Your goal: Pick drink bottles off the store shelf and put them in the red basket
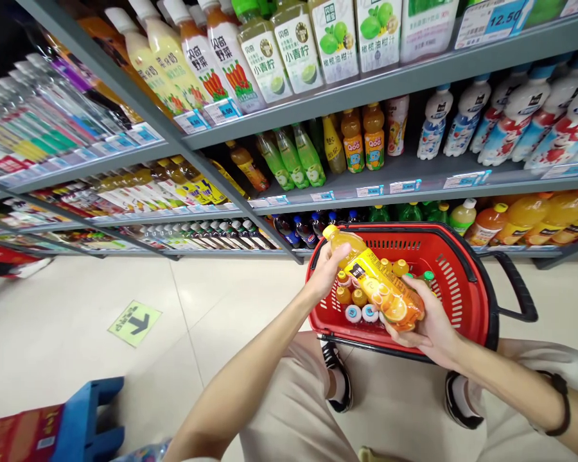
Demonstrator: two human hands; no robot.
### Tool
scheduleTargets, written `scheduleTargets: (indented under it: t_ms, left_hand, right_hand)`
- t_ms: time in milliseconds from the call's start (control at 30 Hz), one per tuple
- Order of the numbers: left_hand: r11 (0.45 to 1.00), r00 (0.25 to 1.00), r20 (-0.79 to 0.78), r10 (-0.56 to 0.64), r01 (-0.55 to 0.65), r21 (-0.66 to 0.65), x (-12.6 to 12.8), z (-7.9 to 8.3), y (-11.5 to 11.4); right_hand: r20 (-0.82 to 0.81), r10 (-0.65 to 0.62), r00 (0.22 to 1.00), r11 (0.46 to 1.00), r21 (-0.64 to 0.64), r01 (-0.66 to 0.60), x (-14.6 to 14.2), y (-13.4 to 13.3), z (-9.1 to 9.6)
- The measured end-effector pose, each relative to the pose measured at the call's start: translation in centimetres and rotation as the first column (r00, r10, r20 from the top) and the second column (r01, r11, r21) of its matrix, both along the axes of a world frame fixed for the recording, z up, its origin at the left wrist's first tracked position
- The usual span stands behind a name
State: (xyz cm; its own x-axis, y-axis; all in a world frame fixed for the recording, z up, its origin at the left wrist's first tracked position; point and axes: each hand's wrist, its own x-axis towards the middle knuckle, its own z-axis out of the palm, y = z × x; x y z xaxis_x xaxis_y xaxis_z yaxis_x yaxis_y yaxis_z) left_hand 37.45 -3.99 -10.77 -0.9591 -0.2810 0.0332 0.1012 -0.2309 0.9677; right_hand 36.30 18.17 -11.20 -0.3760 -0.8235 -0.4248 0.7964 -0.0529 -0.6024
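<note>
An orange juice bottle (pixel 373 279) with a yellow cap and yellow label lies tilted over a red shopping basket (pixel 462 282). My left hand (pixel 328 268) is closed round its neck end. My right hand (pixel 428 324) cups the bottom end from below, fingers wrapped on it. Inside the basket stand several small bottles (pixel 359 305) with orange, yellow and white caps. The basket sits on the floor in front of my feet, its black handle (pixel 517 285) sticking out to the right.
Grey shelves (pixel 399 80) of bottled drinks run across the top and left. The pale tiled floor (pixel 77 321) carries a green arrow sticker (pixel 135 323). A blue crate (pixel 89 420) with a red box stands at the lower left. My shoes (pixel 340 378) rest by the basket.
</note>
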Motion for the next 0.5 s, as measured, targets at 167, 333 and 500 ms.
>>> scheduleTargets:
  t_ms: [167, 333, 500]
  left_hand:
    - [0.998, 0.999, -0.01, -0.051, 0.051, 0.03, -0.1, 0.6, -0.2]
    - [0.989, 0.999, -0.011, -0.048, 0.049, 0.138, 0.1, 2.3, 0.2]
    - [0.985, 0.999, -0.022, -0.047, 0.05, 0.164, 0.2, 2.9, 0.3]
  right_hand:
    - [-0.1, -0.11, 0.989, 0.993, 0.022, 0.112, 0.9, 0.0, -0.7]
    - [-0.287, -0.17, 0.943, 0.982, 0.035, 0.188, 2.2, 0.2, -1.8]
    - [-0.436, -0.138, 0.889, 0.973, 0.108, 0.204, 2.4, 0.5, -2.2]
